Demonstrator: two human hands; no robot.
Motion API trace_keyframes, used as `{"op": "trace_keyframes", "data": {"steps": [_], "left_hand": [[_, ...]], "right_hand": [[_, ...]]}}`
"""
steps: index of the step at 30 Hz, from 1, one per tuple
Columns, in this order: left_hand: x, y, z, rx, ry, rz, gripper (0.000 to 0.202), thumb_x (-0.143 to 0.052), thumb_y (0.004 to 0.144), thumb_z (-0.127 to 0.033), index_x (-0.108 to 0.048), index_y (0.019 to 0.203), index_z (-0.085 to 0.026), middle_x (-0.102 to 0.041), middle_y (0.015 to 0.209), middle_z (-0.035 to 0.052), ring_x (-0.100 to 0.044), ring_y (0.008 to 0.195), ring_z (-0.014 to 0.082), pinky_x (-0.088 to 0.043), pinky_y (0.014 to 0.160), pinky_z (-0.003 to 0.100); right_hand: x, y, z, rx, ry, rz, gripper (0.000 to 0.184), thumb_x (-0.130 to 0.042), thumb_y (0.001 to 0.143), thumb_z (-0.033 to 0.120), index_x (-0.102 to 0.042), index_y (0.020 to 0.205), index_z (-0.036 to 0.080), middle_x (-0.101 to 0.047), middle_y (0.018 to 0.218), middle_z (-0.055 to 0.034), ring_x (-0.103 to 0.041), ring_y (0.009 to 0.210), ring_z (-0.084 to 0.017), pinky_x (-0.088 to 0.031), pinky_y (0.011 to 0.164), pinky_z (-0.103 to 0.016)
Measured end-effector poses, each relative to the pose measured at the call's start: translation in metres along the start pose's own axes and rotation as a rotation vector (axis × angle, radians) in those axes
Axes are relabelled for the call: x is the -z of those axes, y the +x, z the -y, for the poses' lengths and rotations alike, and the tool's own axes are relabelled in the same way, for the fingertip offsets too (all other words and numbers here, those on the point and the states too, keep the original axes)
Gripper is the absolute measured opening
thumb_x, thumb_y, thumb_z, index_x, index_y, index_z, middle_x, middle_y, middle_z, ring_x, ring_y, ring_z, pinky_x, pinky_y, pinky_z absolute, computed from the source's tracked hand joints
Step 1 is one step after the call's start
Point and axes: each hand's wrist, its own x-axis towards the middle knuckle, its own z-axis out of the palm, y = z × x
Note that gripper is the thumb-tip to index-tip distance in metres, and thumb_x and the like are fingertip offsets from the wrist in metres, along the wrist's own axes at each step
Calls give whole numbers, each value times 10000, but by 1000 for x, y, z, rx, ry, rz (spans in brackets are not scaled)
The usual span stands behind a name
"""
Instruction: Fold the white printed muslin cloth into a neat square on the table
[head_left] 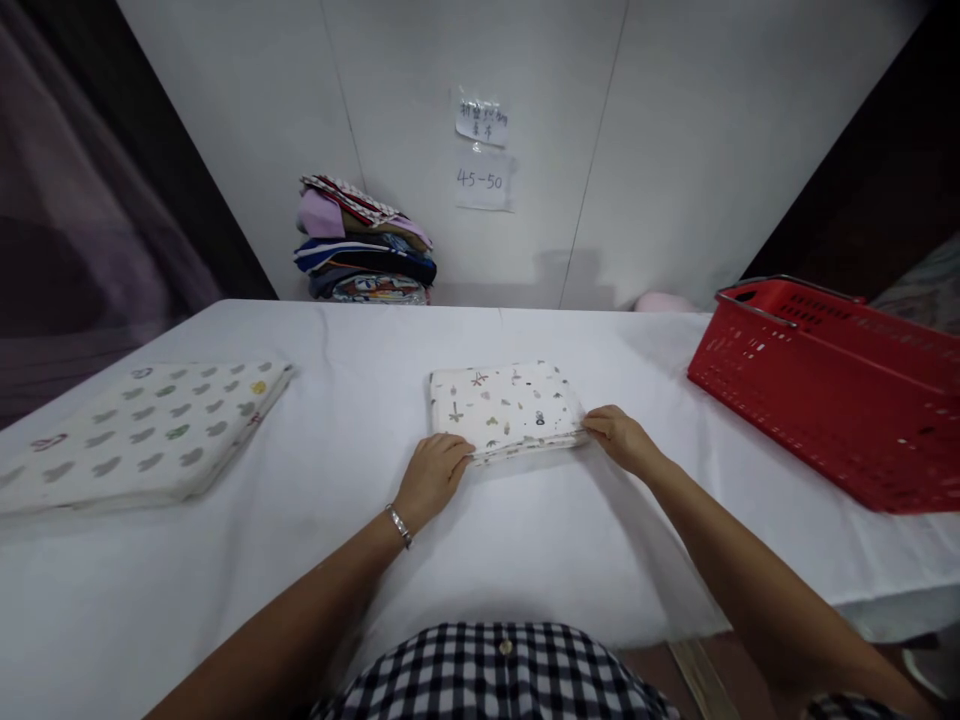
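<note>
A small folded white cloth (504,405) with tiny printed motifs lies flat in the middle of the white-covered table (525,540). My left hand (433,478), a bracelet on its wrist, has its fingers curled onto the cloth's near left corner. My right hand (619,436) pinches the cloth's near right corner with closed fingers. Both hands rest on the tabletop at the cloth's front edge.
A larger folded cloth (142,430) with grey heart prints lies at the left. A red plastic basket (832,385) stands at the right. A pile of folded fabrics (364,245) leans against the back wall, under two paper notes (482,150).
</note>
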Motion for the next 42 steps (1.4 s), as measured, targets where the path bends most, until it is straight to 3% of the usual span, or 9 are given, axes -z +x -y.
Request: {"op": "trace_keyframes", "data": {"steps": [4, 9, 14, 19, 27, 37, 42], "left_hand": [[-1, -1, 0, 3, 13, -17, 201, -428, 904, -227, -620, 959, -202, -636, 979, 42, -538, 930, 192, -402, 808, 361], [-2, 0, -1, 7, 18, -16, 181, -444, 894, -224, -616, 948, -201, -636, 972, 43, -541, 924, 195, -405, 795, 362], [-3, 0, 1, -5, 30, -22, 175, -445, 893, -216, -611, 946, -199, -635, 972, 43, -536, 921, 197, -404, 795, 360], [-3, 0, 0, 0, 40, -12, 165, -438, 889, -206, -601, 918, -195, -632, 956, 46, -535, 900, 200, -401, 778, 360], [-1, 3, -4, 1, 50, 11, 169, -424, 882, -198, -591, 904, -195, -628, 948, 56, -536, 900, 207, -397, 779, 368], [2, 4, -6, 19, 59, 37, 145, -438, 864, -175, -579, 885, -197, -624, 939, 51, -536, 901, 208, -398, 781, 365], [4, 6, -7, 28, 67, 58, 148, -433, 865, -173, -579, 880, -192, -624, 938, 54, -535, 907, 210, -396, 781, 366]], "right_hand": [[8, 8, 3, 62, -134, 127, 211, -485, 862, 155, -686, 900, 208, -617, 1055, -81, -510, 1003, -223, -463, 737, -303], [6, 15, 1, 154, -249, 189, 200, -485, 849, 117, -669, 789, 166, -607, 1003, -101, -488, 943, -222, -409, 715, -293], [0, 15, -1, 227, -269, 139, 253, -413, 850, 54, -635, 765, 142, -596, 879, -102, -459, 860, -209, -372, 711, -298], [2, 6, -4, 215, -264, 4, 267, -381, 846, 37, -627, 858, 139, -591, 912, -101, -444, 842, -206, -349, 706, -302], [-4, 1, -6, 197, -190, 110, 252, -408, 848, 70, -630, 764, 157, -594, 847, -86, -452, 844, -198, -361, 704, -294], [1, -3, -5, 168, -206, 53, 291, -358, 838, 25, -624, 843, 143, -589, 893, -98, -448, 862, -211, -379, 726, -307], [-1, -5, -3, 194, -186, 114, 295, -363, 825, 13, -623, 782, 147, -591, 868, -95, -455, 854, -205, -388, 719, -304]]}}
